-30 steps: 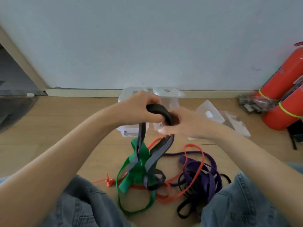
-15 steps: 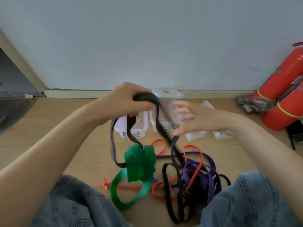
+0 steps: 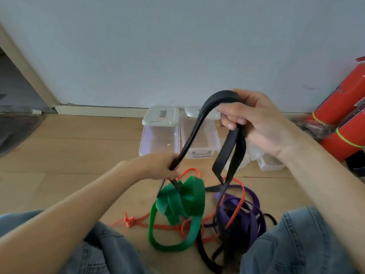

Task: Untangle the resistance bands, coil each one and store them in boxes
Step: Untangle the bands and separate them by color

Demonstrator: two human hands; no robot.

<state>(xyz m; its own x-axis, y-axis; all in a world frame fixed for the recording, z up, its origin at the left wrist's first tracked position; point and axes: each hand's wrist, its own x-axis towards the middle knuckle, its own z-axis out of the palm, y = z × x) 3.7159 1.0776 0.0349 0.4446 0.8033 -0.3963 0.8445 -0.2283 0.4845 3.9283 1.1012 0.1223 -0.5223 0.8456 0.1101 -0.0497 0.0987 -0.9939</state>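
Above the wooden floor (image 3: 69, 151), the black resistance band (image 3: 199, 127) was stretched between both hands. The right hand (image 3: 258, 123) was now high on the right, its fingers curled around the top bend of the band; half a second before, this hand was open and held nothing, and the left hand kept the top of the band. The left hand (image 3: 158, 167) had come down lower and pinched one strand of the band just above the green band (image 3: 181, 204). From the right hand more black strands hung down into the pile on the floor, where the purple band (image 3: 246, 218) and the thin orange band (image 3: 235, 212) lay tangled together between the knees in jeans. The green band lay beside them, partly bunched, with the black strand passing through it. Behind the pile, two clear plastic boxes (image 3: 160, 141) stood open near the wall, side by side. Red fire extinguishers (image 3: 347, 107) leaned at the right edge.
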